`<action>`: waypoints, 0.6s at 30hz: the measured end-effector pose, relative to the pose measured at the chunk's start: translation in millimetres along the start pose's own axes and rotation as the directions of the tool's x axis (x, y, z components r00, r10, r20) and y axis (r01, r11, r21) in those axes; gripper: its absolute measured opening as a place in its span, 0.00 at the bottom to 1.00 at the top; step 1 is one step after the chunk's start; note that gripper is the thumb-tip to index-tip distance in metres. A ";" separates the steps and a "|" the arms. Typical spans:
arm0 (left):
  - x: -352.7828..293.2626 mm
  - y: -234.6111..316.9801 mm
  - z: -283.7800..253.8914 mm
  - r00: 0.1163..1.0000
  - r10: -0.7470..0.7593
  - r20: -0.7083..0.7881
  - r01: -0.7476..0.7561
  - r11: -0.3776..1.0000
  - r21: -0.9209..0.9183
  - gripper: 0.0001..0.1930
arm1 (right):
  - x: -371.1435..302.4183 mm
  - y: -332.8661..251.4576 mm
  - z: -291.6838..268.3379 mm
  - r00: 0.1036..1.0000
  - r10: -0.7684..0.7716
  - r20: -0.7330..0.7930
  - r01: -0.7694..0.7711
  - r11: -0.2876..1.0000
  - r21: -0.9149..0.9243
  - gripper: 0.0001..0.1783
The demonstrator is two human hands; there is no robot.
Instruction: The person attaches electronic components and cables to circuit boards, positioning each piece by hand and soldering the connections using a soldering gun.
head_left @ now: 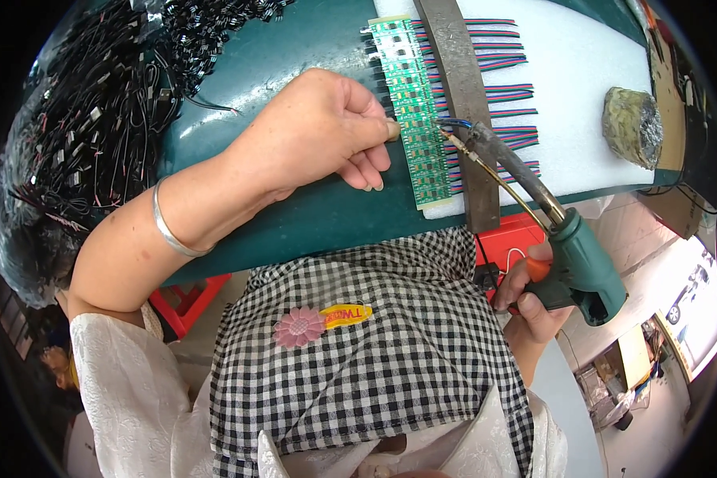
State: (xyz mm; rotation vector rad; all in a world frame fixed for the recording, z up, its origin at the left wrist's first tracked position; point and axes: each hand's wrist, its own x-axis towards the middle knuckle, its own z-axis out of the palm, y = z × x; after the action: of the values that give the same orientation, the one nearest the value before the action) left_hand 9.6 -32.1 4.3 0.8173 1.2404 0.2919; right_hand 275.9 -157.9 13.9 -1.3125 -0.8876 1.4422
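Observation:
A green circuit board panel (412, 103) lies on a white foam sheet (581, 72), with a dark metal bar (466, 88) across the multicoloured wires (510, 94) along its right side. My left hand (327, 127) is at the board's left edge, thumb and forefinger pinched together there; what they hold, if anything, is hidden. The other fingers curl below. My right hand (534, 307) grips the handle of a green soldering gun (585, 263). Its tip and thin brass-coloured feed tube reach over the bar to the board's right edge, where the wires meet it.
Bundles of black cables with connectors (95, 119) are heaped at the left on the dark green tabletop (295, 231). A roundish, yellowish-brown block (633, 127) sits on the foam at the right. Red stools (187, 307) show below the table edge.

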 end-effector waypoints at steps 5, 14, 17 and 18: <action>1.7 1.7 0.7 1.000 0.001 0.006 -0.001 1.000 -0.011 0.10 | 6.7 -1.6 -10.0 0.997 -0.024 0.068 0.022 0.999 0.038 0.34; -2.2 2.1 1.8 0.999 0.019 0.031 -0.017 0.997 -0.072 0.08 | 27.1 -37.2 -48.6 0.921 -0.355 -0.161 0.387 0.882 0.269 0.29; -0.3 -1.5 -2.4 1.000 -0.025 0.008 0.026 0.998 -0.064 0.08 | 38.0 -39.7 -61.2 0.899 -0.329 -0.290 0.404 0.878 0.258 0.27; -2.1 -1.3 -3.2 0.999 -0.033 0.003 0.033 0.998 -0.062 0.08 | 39.1 -38.9 -63.9 0.900 -0.301 -0.317 0.385 0.889 0.250 0.27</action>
State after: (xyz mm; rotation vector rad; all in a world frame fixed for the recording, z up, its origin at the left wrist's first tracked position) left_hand 5.7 -33.1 4.7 0.7430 1.2364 0.3012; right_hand 347.0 -115.2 29.4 -1.0224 -0.6441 1.0394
